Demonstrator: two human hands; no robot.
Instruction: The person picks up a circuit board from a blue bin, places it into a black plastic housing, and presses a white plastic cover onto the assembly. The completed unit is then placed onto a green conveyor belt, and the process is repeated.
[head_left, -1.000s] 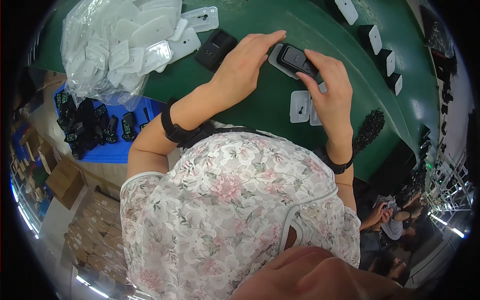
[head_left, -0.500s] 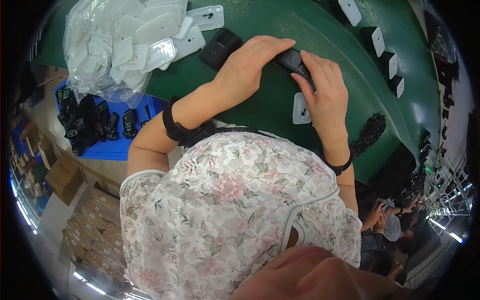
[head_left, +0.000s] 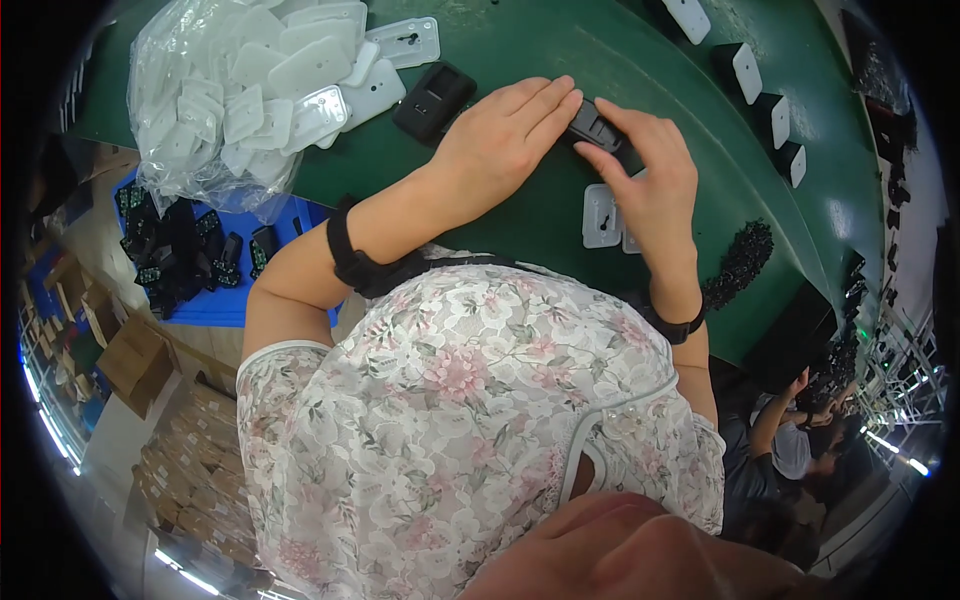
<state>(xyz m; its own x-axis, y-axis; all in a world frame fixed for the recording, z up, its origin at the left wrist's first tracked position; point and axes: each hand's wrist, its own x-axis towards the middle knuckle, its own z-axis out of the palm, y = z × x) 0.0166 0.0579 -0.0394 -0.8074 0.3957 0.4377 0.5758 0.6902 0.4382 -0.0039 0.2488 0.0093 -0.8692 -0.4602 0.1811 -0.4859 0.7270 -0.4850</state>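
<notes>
A black plastic casing (head_left: 594,127) is between my hands above the green table. My right hand (head_left: 655,170) is closed on its right side, thumb at the near edge and index finger at the far edge. My left hand (head_left: 505,145) lies palm down over the casing's left part, fingers straight and side by side; its thumb is hidden. Just left of that hand stands another black casing (head_left: 434,103) with a rectangular recess. A white plastic plate (head_left: 601,216) lies below my right hand, and a second white piece (head_left: 630,241) is partly hidden by the wrist.
A clear bag of white plates (head_left: 215,110) sits at the table's far left, with loose white plates (head_left: 372,95) beside it. A blue tray (head_left: 235,300) holds black parts. Small black pieces (head_left: 738,265) are heaped at right. Black-and-white units (head_left: 745,75) line the right side.
My left hand has flattened and slid over the casing, covering its left end. My right hand keeps its grip, with the thumb shifted slightly along the near edge.
</notes>
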